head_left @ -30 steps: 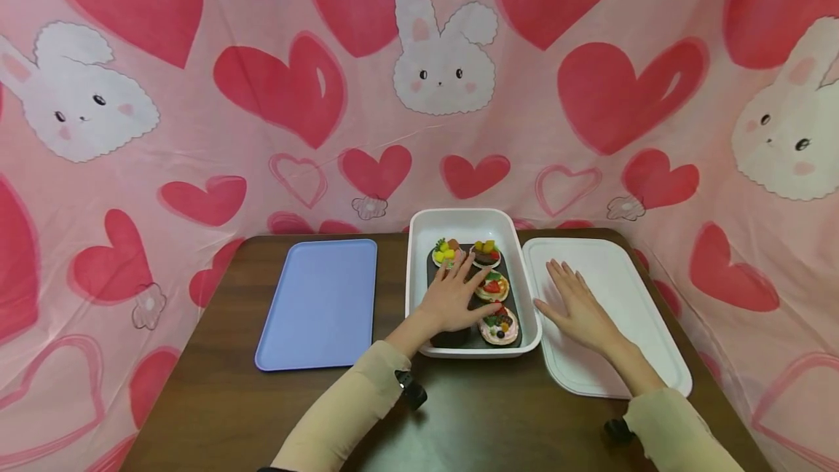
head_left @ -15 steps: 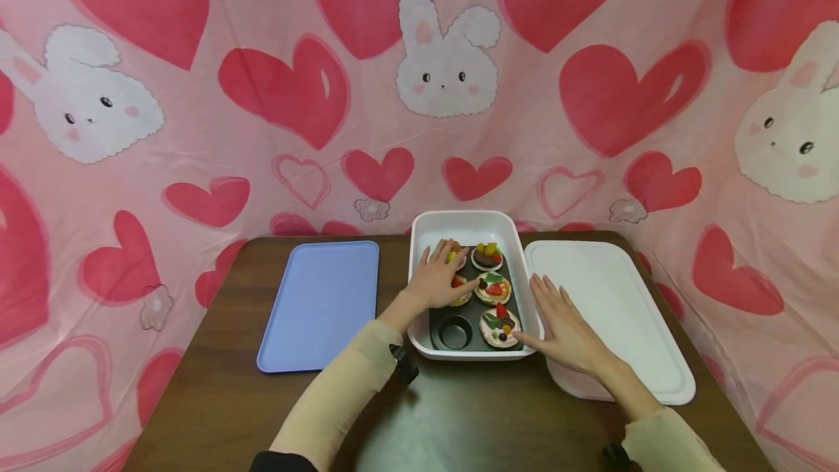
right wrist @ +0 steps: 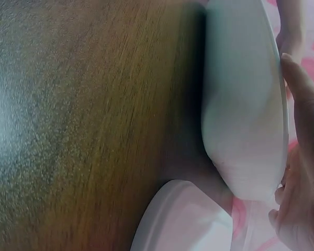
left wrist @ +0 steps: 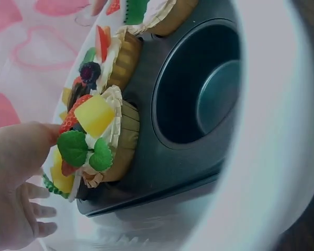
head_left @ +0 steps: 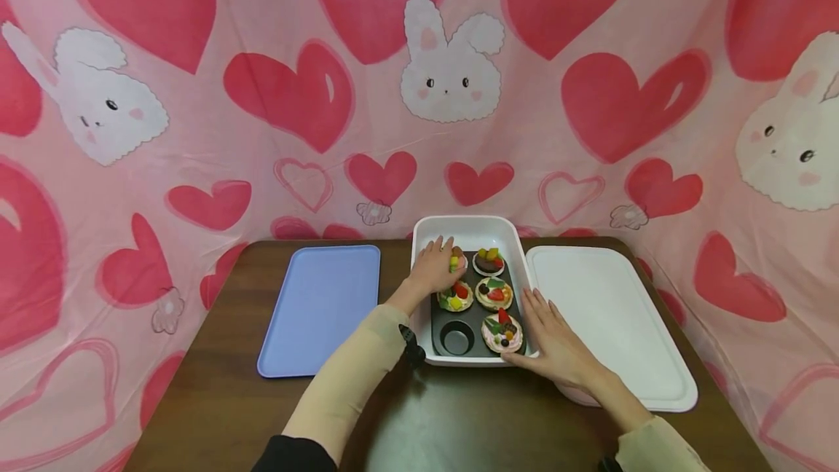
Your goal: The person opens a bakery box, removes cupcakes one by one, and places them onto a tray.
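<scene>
A dark muffin tin lies inside a deep white tub. Several fruit-topped cupcakes sit in its cups, including a mango-and-strawberry one and a berry one; its near-left cup holds nothing. My left hand reaches over the tub's left side, beside the far-left cupcake, partly covering it. In the left wrist view, that hand's thumb is at the mango-and-strawberry cupcake's topping; contact is unclear. My right hand, fingers extended, rests at the tub's near-right corner, thumb along the front rim.
A blue tray lies on the brown wooden table left of the tub. To the right is a white tray or lid, partly under my right forearm. Behind the table hangs a pink cloth with hearts and rabbits.
My left hand has drawn back to the left, uncovering the near-left cup and the mango-and-strawberry cupcake. My right hand has moved left and nearer, from over the white tray to the tub's corner.
</scene>
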Tool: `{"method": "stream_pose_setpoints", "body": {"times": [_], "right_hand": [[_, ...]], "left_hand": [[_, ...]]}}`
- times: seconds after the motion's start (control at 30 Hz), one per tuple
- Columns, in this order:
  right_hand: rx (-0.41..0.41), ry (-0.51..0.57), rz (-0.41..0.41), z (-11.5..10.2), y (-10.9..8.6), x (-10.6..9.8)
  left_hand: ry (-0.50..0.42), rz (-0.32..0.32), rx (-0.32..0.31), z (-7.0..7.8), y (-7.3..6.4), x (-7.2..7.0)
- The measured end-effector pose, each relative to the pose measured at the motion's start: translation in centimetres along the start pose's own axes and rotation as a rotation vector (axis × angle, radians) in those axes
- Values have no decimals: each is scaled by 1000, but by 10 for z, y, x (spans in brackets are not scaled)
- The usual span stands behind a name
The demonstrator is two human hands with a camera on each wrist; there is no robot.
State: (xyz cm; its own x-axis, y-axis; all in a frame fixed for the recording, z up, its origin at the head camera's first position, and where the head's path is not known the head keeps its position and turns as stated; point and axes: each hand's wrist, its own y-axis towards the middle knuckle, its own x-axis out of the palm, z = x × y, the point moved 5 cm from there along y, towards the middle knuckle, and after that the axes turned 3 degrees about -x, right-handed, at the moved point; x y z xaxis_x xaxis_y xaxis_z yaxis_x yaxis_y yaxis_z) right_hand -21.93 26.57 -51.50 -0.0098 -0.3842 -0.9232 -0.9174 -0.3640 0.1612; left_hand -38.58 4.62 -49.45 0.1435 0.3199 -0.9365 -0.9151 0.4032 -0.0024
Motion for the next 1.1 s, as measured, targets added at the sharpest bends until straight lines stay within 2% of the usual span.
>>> {"method": "stream_pose_setpoints", "body": {"times": [0.3,0.57,0.8,1.1], "right_hand": [[68,-51,-4,0,-4,4],[91,-84,58,-1,-10,10],[86,-94,84,1,-11,15],[102,-65,69,3,-12,17]], "left_hand": [[-178,-32,-68,-6,5,8],[-258,10,-112,-9,9,14],[-385,15,-218,-12,10,18],[-427,38,-282,-14,9,21]]}}
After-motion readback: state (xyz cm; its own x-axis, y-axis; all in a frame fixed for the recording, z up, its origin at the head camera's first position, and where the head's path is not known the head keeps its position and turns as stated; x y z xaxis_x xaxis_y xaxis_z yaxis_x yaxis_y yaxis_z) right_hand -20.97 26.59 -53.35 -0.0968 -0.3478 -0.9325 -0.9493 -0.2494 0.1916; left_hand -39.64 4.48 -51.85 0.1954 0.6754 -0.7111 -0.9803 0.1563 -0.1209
